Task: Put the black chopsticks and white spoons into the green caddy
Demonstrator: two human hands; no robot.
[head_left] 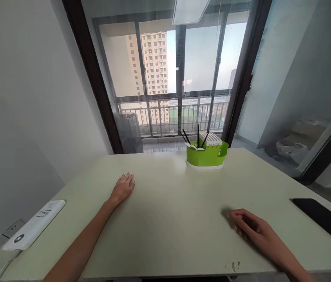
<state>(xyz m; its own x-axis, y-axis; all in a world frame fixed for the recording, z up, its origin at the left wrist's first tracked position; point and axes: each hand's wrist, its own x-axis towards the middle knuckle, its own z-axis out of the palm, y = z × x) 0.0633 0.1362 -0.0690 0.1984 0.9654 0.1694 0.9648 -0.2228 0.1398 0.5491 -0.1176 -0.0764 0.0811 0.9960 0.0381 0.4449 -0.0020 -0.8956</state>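
Note:
My left hand (124, 186) lies palm down on the pale table, its fingers stretched out and nothing held. To the right, near the table's front, my right hand (250, 227) is loosely curled just over the tabletop. Its thumb closes toward the index finger, and the hollow between them shows nothing inside. Farther back stands a green utensil caddy (202, 157) on a white base, apart from both hands. Black chopsticks (198, 135) and white spoons stick out of it, with a white slotted insert (210, 139) at its back.
A white power strip-like device (36, 223) with a cable lies along the table's left edge. At the right edge rests a flat black object (324, 219). Small dark marks (233, 266) spot the front of the table (165, 219). Glass doors stand behind.

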